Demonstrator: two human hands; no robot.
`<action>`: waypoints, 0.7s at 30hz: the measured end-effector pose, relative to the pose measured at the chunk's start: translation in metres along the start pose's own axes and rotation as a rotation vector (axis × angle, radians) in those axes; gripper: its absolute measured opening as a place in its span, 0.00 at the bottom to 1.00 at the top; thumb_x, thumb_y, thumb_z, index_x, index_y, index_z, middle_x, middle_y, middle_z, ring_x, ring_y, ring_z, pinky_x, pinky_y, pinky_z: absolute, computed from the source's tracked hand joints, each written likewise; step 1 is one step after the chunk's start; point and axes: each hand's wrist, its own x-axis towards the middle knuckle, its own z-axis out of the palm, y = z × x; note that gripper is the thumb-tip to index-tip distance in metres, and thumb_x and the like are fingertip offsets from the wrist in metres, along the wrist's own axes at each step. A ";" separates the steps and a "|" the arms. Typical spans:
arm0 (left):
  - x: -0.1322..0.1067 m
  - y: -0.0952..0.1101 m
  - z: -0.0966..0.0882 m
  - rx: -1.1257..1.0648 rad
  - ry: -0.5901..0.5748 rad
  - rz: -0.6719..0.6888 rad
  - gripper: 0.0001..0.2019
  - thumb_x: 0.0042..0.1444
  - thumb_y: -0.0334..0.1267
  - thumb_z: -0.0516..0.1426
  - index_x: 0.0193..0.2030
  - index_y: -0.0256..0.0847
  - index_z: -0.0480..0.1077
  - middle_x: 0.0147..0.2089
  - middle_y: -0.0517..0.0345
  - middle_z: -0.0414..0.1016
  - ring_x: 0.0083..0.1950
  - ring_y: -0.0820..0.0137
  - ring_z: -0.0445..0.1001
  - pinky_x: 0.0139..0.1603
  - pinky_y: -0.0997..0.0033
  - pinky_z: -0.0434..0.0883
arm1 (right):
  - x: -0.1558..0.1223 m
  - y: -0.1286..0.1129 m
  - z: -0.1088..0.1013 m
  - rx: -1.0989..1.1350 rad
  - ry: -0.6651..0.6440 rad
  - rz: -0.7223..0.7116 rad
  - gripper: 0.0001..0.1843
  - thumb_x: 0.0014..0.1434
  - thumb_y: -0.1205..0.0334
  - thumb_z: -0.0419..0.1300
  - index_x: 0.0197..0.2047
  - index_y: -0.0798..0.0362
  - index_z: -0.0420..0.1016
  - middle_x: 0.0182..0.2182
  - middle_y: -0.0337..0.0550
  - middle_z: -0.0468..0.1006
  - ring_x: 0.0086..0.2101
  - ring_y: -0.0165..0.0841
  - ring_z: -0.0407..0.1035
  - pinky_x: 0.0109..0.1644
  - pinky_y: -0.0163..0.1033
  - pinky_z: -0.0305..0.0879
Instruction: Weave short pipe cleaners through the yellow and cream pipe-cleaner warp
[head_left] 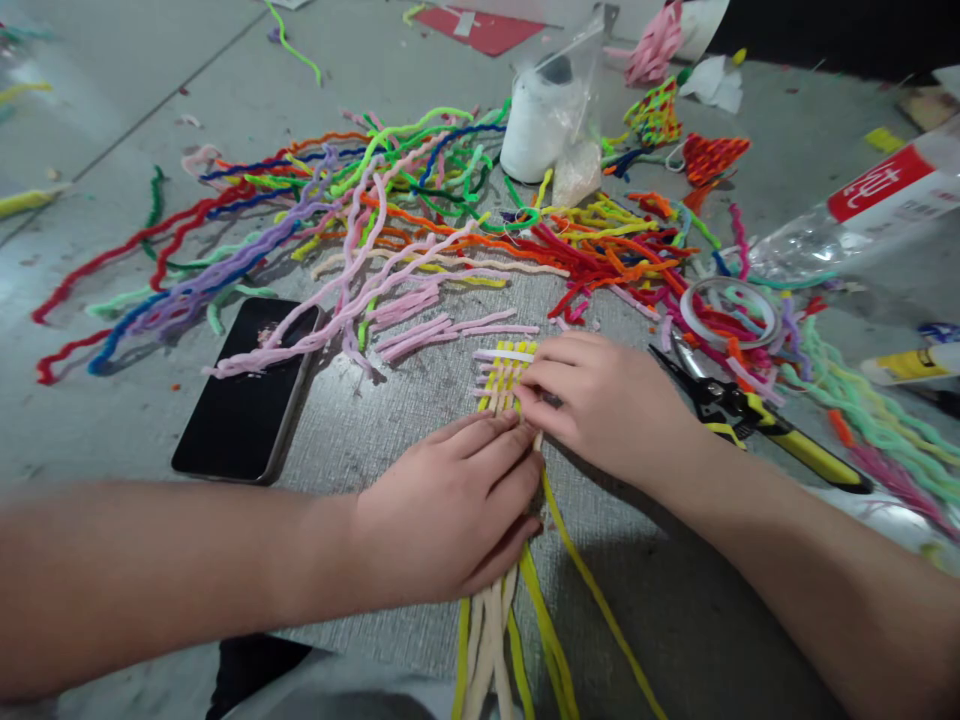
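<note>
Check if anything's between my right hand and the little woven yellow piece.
Nothing visible is: the right hand is at the woven piece's right edge. The left hand covers strands just below it, while the phone lies off to the left.

From where I sit, the woven yellow-and-cream piece of fuzzy stems point(504, 378) lies midway on the grey textured surface point(349, 430), its loose ends running nearest me. On its left I have the flat black phone point(225, 425), a pink twisted fuzzy stem point(259, 358) across it. To the right lie the black-and-yellow metal cutters point(814, 452); behind the woven piece stands the white thread spool point(529, 130), a clear plastic bag point(581, 165) at its right.
</note>
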 end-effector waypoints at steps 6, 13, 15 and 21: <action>-0.002 0.002 -0.003 0.005 -0.008 -0.024 0.20 0.72 0.43 0.53 0.58 0.27 0.75 0.59 0.33 0.77 0.66 0.45 0.74 0.69 0.47 0.75 | 0.001 -0.002 -0.002 0.007 0.019 -0.007 0.14 0.71 0.67 0.57 0.36 0.56 0.81 0.35 0.50 0.81 0.40 0.43 0.74 0.44 0.46 0.67; -0.005 0.007 -0.007 0.129 -0.001 -0.110 0.26 0.70 0.50 0.55 0.61 0.27 0.73 0.62 0.25 0.72 0.62 0.40 0.74 0.60 0.40 0.79 | 0.006 -0.005 -0.004 0.102 -0.015 0.044 0.07 0.67 0.65 0.64 0.40 0.57 0.84 0.40 0.51 0.82 0.46 0.46 0.75 0.51 0.48 0.70; -0.005 0.006 -0.006 0.132 0.000 -0.097 0.28 0.71 0.51 0.54 0.62 0.25 0.72 0.60 0.27 0.73 0.61 0.42 0.75 0.62 0.42 0.78 | 0.007 -0.006 -0.005 0.108 -0.040 0.077 0.06 0.67 0.66 0.64 0.40 0.57 0.84 0.40 0.50 0.82 0.46 0.45 0.76 0.51 0.47 0.70; -0.005 0.004 -0.003 0.101 0.008 -0.073 0.27 0.73 0.51 0.51 0.59 0.24 0.75 0.57 0.34 0.77 0.62 0.43 0.74 0.62 0.45 0.78 | 0.011 -0.010 -0.005 0.051 -0.069 0.079 0.11 0.69 0.65 0.61 0.36 0.55 0.83 0.38 0.49 0.82 0.43 0.42 0.75 0.49 0.45 0.67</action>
